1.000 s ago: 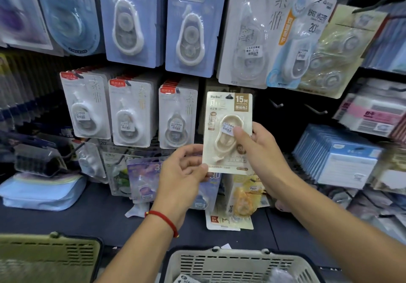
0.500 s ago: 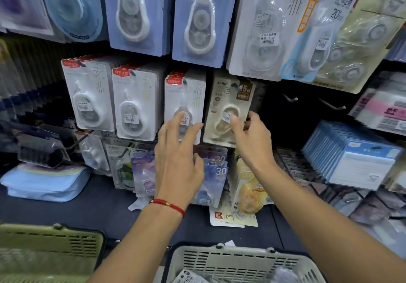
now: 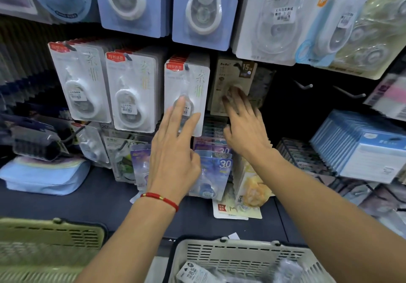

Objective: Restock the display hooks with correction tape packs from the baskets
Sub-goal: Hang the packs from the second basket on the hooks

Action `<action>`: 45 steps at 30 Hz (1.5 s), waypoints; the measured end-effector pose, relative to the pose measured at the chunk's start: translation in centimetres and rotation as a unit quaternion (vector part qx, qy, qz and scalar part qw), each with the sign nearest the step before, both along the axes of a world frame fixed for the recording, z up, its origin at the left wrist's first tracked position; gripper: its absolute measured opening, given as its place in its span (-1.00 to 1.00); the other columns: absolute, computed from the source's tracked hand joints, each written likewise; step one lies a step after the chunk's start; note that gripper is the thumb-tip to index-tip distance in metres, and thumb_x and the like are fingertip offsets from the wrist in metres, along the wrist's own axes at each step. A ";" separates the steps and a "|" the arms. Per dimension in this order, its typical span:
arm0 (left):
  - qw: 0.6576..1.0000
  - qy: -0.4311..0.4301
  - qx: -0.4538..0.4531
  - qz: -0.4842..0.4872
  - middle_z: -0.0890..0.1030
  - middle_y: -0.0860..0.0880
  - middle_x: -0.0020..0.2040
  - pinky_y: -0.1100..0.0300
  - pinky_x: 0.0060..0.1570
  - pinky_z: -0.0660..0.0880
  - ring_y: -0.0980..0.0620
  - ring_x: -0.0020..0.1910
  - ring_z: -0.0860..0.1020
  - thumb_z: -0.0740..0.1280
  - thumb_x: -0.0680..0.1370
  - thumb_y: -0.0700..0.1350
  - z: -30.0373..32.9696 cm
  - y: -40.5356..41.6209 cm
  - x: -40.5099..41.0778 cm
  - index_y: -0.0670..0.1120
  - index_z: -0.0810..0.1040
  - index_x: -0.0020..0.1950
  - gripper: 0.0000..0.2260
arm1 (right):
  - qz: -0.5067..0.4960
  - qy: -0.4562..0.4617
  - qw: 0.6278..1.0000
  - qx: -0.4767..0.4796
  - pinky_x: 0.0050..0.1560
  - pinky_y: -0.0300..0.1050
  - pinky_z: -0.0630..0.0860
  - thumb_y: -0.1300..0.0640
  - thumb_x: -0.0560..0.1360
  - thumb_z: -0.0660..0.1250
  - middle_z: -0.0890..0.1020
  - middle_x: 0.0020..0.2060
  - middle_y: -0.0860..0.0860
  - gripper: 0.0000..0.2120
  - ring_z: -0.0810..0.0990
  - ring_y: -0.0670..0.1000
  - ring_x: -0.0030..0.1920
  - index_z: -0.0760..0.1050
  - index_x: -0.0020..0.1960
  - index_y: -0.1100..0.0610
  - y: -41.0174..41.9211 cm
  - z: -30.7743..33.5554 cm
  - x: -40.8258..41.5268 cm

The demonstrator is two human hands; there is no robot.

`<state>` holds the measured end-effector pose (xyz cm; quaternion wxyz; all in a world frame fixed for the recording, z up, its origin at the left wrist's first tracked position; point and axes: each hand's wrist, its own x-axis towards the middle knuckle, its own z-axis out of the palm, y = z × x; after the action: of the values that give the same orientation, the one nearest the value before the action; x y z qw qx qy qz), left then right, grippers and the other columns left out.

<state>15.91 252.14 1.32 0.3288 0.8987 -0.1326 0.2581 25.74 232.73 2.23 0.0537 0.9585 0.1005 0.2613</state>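
A beige correction tape pack [image 3: 236, 78] marked 15M hangs on a hook in the middle row of the display wall. My right hand [image 3: 242, 124] rests its spread fingers against the lower part of that pack. My left hand [image 3: 175, 148], with a red cord at the wrist, lies flat with fingers apart on the white pack [image 3: 189, 85] hanging just to the left. Neither hand grips anything. A white basket [image 3: 243, 254] at the bottom holds loose packs [image 3: 193, 271].
Two bare hooks [image 3: 304, 85] stick out right of the beige pack. A green basket [image 3: 44, 238] sits at bottom left. Blue packs [image 3: 362, 146] fill the right side, purple packs [image 3: 216, 168] hang below my hands, and a blue pouch [image 3: 44, 177] lies on the dark shelf.
The beige pack went from being held in both hands in front of the wall onto its hook. My left hand let go and moved onto the white pack; my view moved closer.
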 end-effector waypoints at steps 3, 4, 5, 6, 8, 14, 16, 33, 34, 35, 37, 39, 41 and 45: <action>1.000 -0.009 0.004 -0.012 0.01 0.02 0.73 -0.08 0.60 0.21 -0.06 0.70 0.01 0.35 0.48 -0.41 -0.6 0.3 0.2 -0.07 0.36 0.61 -0.29 | -0.006 0.014 1.000 -0.019 0.39 0.22 0.42 0.11 0.44 0.39 0.08 0.69 0.07 -0.22 0.09 0.13 0.66 0.24 0.63 0.07 0.2 -0.3 0.7; 1.000 -0.011 0.006 -0.013 0.01 0.02 0.73 -0.09 0.60 0.22 -0.06 0.70 0.02 0.35 0.48 -0.41 -0.8 0.4 0.2 -0.07 0.36 0.61 -0.30 | -0.010 0.017 1.000 -0.024 0.38 0.22 0.42 0.10 0.44 0.41 0.07 0.69 0.08 -0.21 0.09 0.14 0.66 0.25 0.62 0.06 0.3 -0.3 0.6; 1.000 -0.013 0.007 -0.013 0.02 0.01 0.72 -0.10 0.59 0.23 -0.07 0.70 0.04 0.35 0.49 -0.41 -0.9 0.5 0.1 -0.07 0.36 0.61 -0.30 | -0.011 0.020 0.999 -0.023 0.38 0.22 0.42 0.09 0.45 0.41 0.06 0.69 0.09 -0.22 0.08 0.14 0.66 0.25 0.62 0.06 0.5 -0.3 0.5; 1.000 -0.016 0.008 -0.011 0.04 -0.01 0.72 -0.10 0.58 0.25 -0.09 0.69 0.07 0.35 0.48 -0.42 -1.0 0.5 0.0 -0.08 0.38 0.60 -0.31 | -0.010 0.022 1.000 -0.017 0.39 0.21 0.41 0.09 0.46 0.40 0.06 0.69 0.10 -0.24 0.08 0.15 0.66 0.25 0.62 0.07 0.5 -0.3 0.3; 1.000 -0.028 0.012 -0.005 0.15 -0.08 0.70 -0.12 0.51 0.33 -0.17 0.64 0.19 0.35 0.45 -0.43 -1.4 0.4 -0.8 -0.12 0.45 0.54 -0.35 | 0.002 0.022 1.000 0.003 0.42 0.21 0.38 0.12 0.48 0.36 0.16 0.66 0.13 -0.31 0.15 0.18 0.63 0.29 0.59 0.10 0.3 -0.4 -0.5; 0.989 0.051 0.093 -0.105 0.61 -0.09 0.26 -0.11 0.27 0.48 -0.19 0.28 0.51 0.38 0.47 -0.33 -5.3 -0.7 -5.6 -0.10 0.60 0.32 -0.58 | 0.113 0.050 0.972 0.199 0.07 0.02 0.51 0.20 0.53 0.30 0.62 0.15 0.05 -0.67 0.59 0.09 0.06 0.58 0.27 0.12 -3.4 -3.6 -8.3; 0.944 0.173 0.226 -0.167 0.58 -0.02 0.30 -0.04 0.29 0.46 -0.12 0.33 0.48 0.34 0.56 -0.18 -7.2 -1.1 -7.3 0.02 0.51 0.42 -0.59 | 0.098 0.164 0.950 0.245 0.00 0.01 0.56 0.15 0.53 0.29 0.67 -0.02 -0.03 -0.77 0.62 0.02 -0.08 0.62 0.14 0.05 -4.7 -5.9 -11.9; 0.893 0.429 0.133 0.007 0.53 -0.11 0.43 0.03 0.35 0.45 -0.16 0.40 0.50 0.41 0.59 -0.08 -15.4 -3.4 -12.0 0.00 0.41 0.53 -0.50 | 0.039 0.451 0.872 0.188 0.02 0.10 0.64 0.25 0.63 0.19 0.72 0.00 0.20 -0.61 0.69 0.22 -0.03 0.55 0.40 0.05 -5.7 -23.1 -23.2; 0.902 0.424 0.068 0.041 0.47 -0.12 0.46 0.04 0.37 0.40 -0.15 0.43 0.45 0.45 0.58 -0.07 -15.4 -3.8 -12.1 -0.03 0.35 0.56 -0.42 | 0.016 0.435 0.860 0.266 -0.04 0.11 0.66 0.24 0.63 0.21 0.73 -0.07 0.17 -0.68 0.69 0.21 -0.09 0.61 0.29 0.07 -6.4 -22.3 -22.8; 0.903 0.424 0.004 0.070 0.40 -0.13 0.49 0.07 0.37 0.37 -0.14 0.46 0.41 0.48 0.55 -0.04 -15.4 -4.2 -12.3 -0.07 0.29 0.59 -0.34 | -0.012 0.413 0.839 0.354 -0.09 0.10 0.67 0.24 0.62 0.25 0.74 -0.11 0.11 -0.73 0.71 0.17 -0.13 0.66 0.20 0.05 -6.9 -21.5 -22.5; 0.865 0.468 -0.148 0.103 0.39 -0.09 0.49 0.10 0.32 0.40 -0.06 0.42 0.47 0.54 0.51 0.05 -15.3 -5.0 -12.7 -0.06 0.29 0.58 -0.27 | -0.041 0.391 0.749 0.533 -0.10 0.06 0.68 0.26 0.60 0.29 0.78 -0.14 0.03 -0.73 0.76 0.13 -0.12 0.72 0.07 -0.01 -7.2 -19.9 -22.7; 0.779 0.533 -0.327 0.042 0.61 -0.08 0.36 0.04 0.17 0.58 -0.01 0.21 0.67 0.54 0.53 0.03 -15.2 -5.7 -12.9 -0.01 0.48 0.38 -0.53 | -0.017 0.408 0.635 0.656 -0.06 0.10 0.69 0.30 0.58 0.30 0.79 -0.10 0.07 -0.68 0.77 0.16 -0.06 0.76 0.00 -0.02 -6.5 -19.1 -23.4; 0.733 0.545 -0.405 -0.036 0.73 -0.10 0.21 0.00 0.01 0.65 -0.10 0.11 0.73 0.49 0.58 -0.15 -15.4 -5.9 -12.9 -0.06 0.59 0.29 -0.71 | 0.015 0.422 0.560 0.713 -0.03 0.03 0.72 0.27 0.59 0.31 0.79 -0.04 0.09 -0.70 0.78 0.13 -0.02 0.77 0.01 -0.02 -5.6 -19.1 -24.1; 0.767 0.478 -0.428 0.019 0.74 -0.11 0.15 -0.02 -0.05 0.64 -0.16 0.13 0.72 0.45 0.53 -0.39 -15.1 -4.9 -11.8 -0.12 0.58 0.29 -0.63 | -0.078 0.397 0.658 0.635 -0.08 -0.07 0.67 -0.10 0.70 0.26 0.77 -0.03 0.10 -0.69 0.73 0.06 -0.12 0.69 0.15 0.06 -4.3 -22.0 -26.1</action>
<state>4.07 247.20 -13.78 0.6949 0.6746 0.1831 -0.1687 -0.31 228.39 -19.74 -0.5930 0.7762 -0.1537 -0.1491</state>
